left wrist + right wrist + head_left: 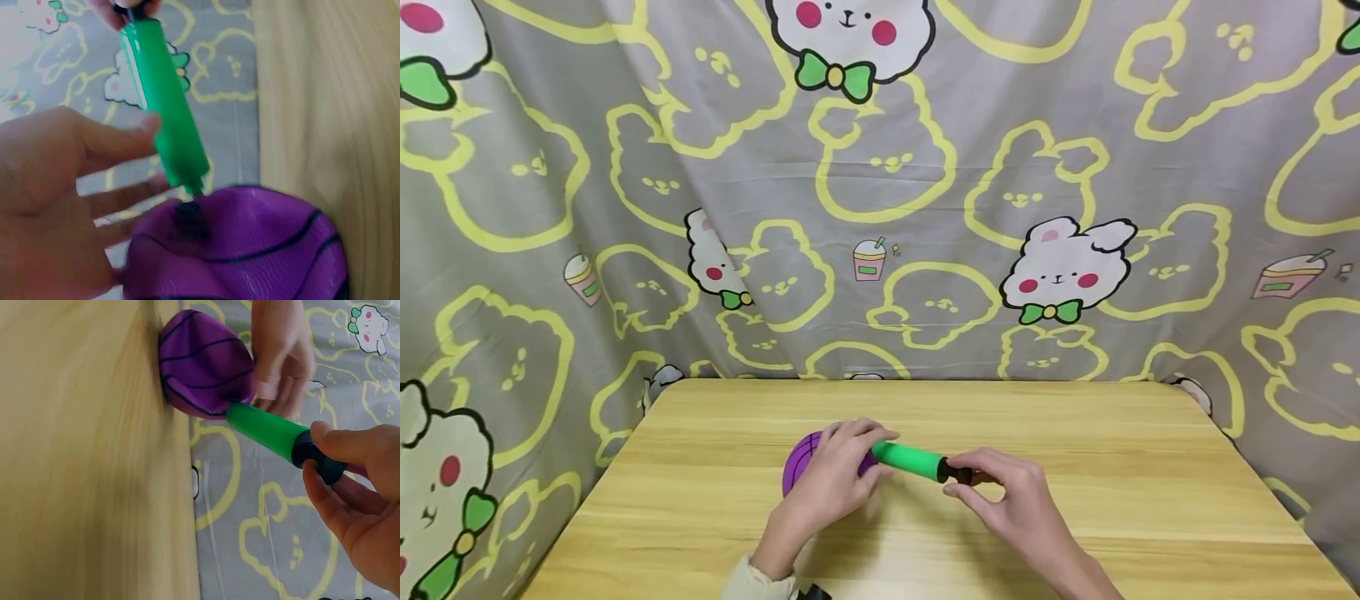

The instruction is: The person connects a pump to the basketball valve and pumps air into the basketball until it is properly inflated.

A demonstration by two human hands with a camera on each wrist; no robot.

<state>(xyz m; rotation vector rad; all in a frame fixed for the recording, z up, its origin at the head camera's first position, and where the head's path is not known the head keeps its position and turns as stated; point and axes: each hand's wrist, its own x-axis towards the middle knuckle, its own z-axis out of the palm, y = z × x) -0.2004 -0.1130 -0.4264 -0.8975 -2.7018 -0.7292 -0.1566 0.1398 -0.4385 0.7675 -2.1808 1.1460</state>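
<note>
A purple ball with black lines (pixel 797 468) sits on the table at centre left, its side caved in as seen in the right wrist view. The nozzle end of a green hand pump (pixel 912 462) meets the ball at its dark valve area (pixel 189 219). My left hand (pixel 838 471) is beside that joint, fingers extended and spread, the thumb overlapping the green barrel in the left wrist view. With thumb and fingers, my right hand (pixel 1018 496) pinches the pump's black handle (pixel 322 464), which is close against the barrel's end.
The wooden table (pixel 1112 433) spreads around both hands. Behind it and at its sides hangs a grey curtain (pixel 925 208) with yellow outlines and cartoon rabbits. A pale sleeve (pixel 760 582) covers the left forearm, with a small black object (pixel 814 592) at the wrist.
</note>
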